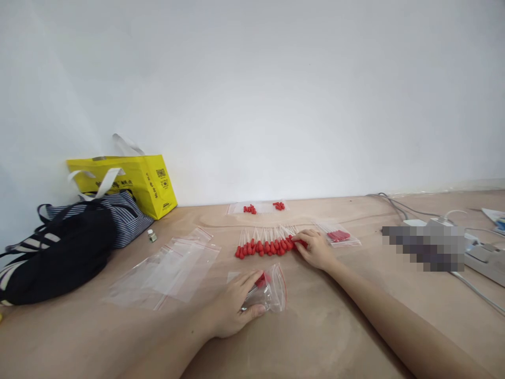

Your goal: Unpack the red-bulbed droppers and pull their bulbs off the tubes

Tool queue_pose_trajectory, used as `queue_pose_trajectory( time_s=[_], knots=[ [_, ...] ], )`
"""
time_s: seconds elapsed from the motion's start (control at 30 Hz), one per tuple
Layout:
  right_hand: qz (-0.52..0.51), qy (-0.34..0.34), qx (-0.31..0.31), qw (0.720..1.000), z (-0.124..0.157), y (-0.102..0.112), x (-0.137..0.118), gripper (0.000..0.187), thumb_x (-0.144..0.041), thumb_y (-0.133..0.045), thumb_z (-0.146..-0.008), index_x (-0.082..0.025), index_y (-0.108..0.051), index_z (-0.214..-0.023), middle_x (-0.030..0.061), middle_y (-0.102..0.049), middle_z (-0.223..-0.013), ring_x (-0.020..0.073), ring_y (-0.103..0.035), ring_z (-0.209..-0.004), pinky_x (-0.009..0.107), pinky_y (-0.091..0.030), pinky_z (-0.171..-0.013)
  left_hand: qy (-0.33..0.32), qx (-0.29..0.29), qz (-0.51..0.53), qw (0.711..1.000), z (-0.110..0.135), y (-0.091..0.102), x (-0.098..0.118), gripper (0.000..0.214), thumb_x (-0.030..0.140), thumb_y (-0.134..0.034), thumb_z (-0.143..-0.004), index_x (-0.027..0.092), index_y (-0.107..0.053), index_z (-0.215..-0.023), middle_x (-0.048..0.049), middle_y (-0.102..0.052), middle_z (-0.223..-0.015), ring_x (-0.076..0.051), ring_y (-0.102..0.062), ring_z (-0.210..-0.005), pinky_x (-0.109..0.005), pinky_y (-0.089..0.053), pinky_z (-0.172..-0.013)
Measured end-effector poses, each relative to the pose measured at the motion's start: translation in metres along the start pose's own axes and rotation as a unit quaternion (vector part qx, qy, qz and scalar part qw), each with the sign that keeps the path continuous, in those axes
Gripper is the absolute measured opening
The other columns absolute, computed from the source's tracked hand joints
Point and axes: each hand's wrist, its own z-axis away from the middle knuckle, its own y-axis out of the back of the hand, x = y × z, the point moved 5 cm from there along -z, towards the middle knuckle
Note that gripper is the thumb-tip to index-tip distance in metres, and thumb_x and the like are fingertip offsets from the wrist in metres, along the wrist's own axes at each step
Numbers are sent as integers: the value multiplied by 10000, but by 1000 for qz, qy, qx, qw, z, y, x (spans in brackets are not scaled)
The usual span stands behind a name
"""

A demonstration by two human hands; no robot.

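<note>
A row of droppers (267, 247) with red bulbs and thin clear stems lies at the middle of the table, bulbs toward me. My right hand (316, 250) is at the row's right end, its fingers closed around a red bulb there. In front of the row, my left hand (239, 302) grips a clear zip bag (278, 288), thumb at the near side and fingers over the top. Something red shows inside that bag, partly covered by the fingers. Right of my right hand lies another zip bag (343, 238) with red bulbs in it.
Flat zip bags (173, 268) overlap on the left. A bag with red pieces (258, 208) lies near the wall. A small bottle (152, 236), a black bag (74, 258), a striped bag (128, 218) and a yellow bag (158, 184) stand left. Cables and a power strip (489, 263) are right.
</note>
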Motion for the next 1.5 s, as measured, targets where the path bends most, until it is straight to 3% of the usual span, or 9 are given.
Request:
queue_pose_trajectory(
  time_s=[0.13, 0.37, 0.53, 0.8, 1.0, 1.13, 1.27, 1.4, 1.5],
  knots=[
    [-22, 2, 29, 999, 0, 3, 1, 160, -216, -454, -767, -209, -606, -816, 38, -617, -833, 176, -543, -804, 319, -384, -747, -2, 0, 4, 1000, 0, 0, -1, 624, 458, -446, -787, 205, -246, -1321, -98, -317, -1355, -247, -297, -1226, -441, -256, -1009],
    [-76, -26, 185, 979, 15, 25, -13, 146, -247, -435, -792, -195, -571, -808, 37, -588, -723, 161, -517, -669, 307, -399, -655, -11, 0, 5, 1000, 0, 0, -1, 626, 456, -444, -789, 203, -239, -1323, -97, -318, -1354, -244, -300, -1224, -424, -256, -1011],
    [-154, 31, 26, 987, 36, 16, -58, 81, -182, -471, -753, -198, -550, -759, 19, -542, -678, 146, -500, -649, 282, -404, -607, -13, 2, 10, 1000, -2, 2, -6, 629, 434, -476, -778, 200, -253, -1317, -103, -355, -1331, -246, -338, -1200, -424, -290, -985],
    [-187, 97, -102, 972, 45, 6, -85, 525, -35, -447, -675, -251, -454, -1154, 73, -466, -1075, 187, -456, -983, 350, -395, -832, -158, -48, -41, 985, -4, 10, 5, 376, 220, -440, -831, 396, -453, -1162, 29, -496, -1229, -218, -306, -1227, -504, -160, -1006],
    [-132, 152, -141, 969, 44, 4, -95, 566, -146, -510, -714, -289, -374, -1244, 73, -393, -1225, 213, -366, -1115, 406, -311, -911, -282, 186, -185, 923, -8, 10, 12, 383, 93, -472, -763, 416, -612, -913, 0, -541, -1067, -216, -424, -1054, -484, -241, -922],
    [-102, 183, -180, 961, 41, 3, -101, 478, -231, -550, -684, -265, -466, -1153, 57, -323, -1318, 245, -286, -1191, 423, -251, -931, -205, 283, -155, 924, -11, 19, 1, 185, 170, -464, -794, 242, -601, -896, -37, -550, -860, -165, -490, -843, -341, -372, -781],
    [-80, 174, -209, 959, 38, -2, -101, 300, -392, -563, -688, -207, -537, -923, 60, -522, -1106, 224, -426, -1047, 387, -268, -879, -157, 286, -49, 944, -4, 32, -4, 143, 270, -440, -808, 173, -532, -757, -12, -525, -696, -122, -496, -666, -245, -394, -621],
    [-53, 144, -191, 969, 39, -1, -96, 318, -482, -540, -694, -197, -527, -836, 24, -570, -835, 169, -485, -802, 329, -297, -754, -258, 245, -24, 934, 15, 34, 13, 309, 378, -389, -787, 181, -443, -556, 15, -431, -487, -110, -423, -491, -252, -320, -506],
    [-37, 137, -163, 976, 41, 2, -92, 309, -486, -544, -687, -191, -529, -775, 14, -556, -760, 158, -473, -746, 315, -283, -708, -319, 173, -131, 923, 23, 22, 23, 280, 333, -419, -761, 183, -472, -531, 16, -433, -445, -104, -388, -441, -261, -264, -473]
  ],
)
